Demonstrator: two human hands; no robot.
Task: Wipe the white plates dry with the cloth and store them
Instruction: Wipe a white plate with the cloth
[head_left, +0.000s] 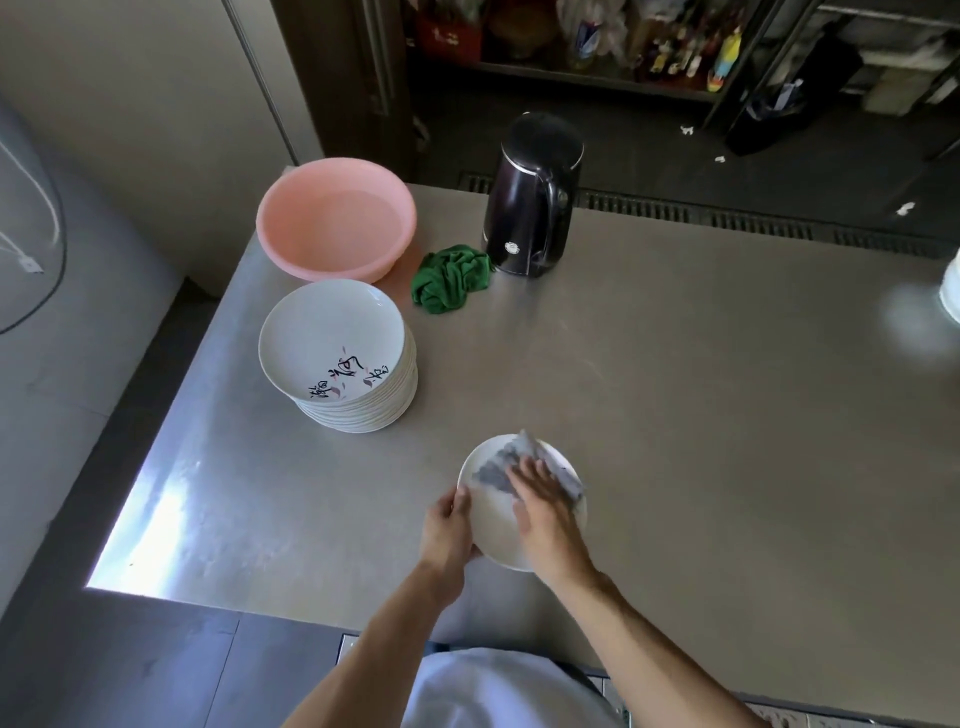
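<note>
Steel table (675, 415) fills most of the view, its brushed top catching a bright glare near the front left corner. Close to the front edge, the left hand (447, 525) grips the left rim of a white plate (493, 535), thumb on the upper face and fingers curled under it. The plate looks slightly tilted; whether it touches the table cannot be told. The right hand (545, 514) lies flat on a grey cloth (493, 467), fingers straight and a little spread, pressing the cloth onto the far half of the plate. One corner of the cloth sticks out past the far rim. Further back and to the left stands a stack of plates (337, 353), the top one white with dark brush lettering and small pink marks. Just behind the stack sits a pink basin (317, 267) at the far left corner. A crumpled green rag (452, 278) lies between the basin and a black kettle (530, 208), touching the kettle's base. Beyond the table runs a floor grate (727, 218), and dark shelves (623, 41) hold bottles.
</note>
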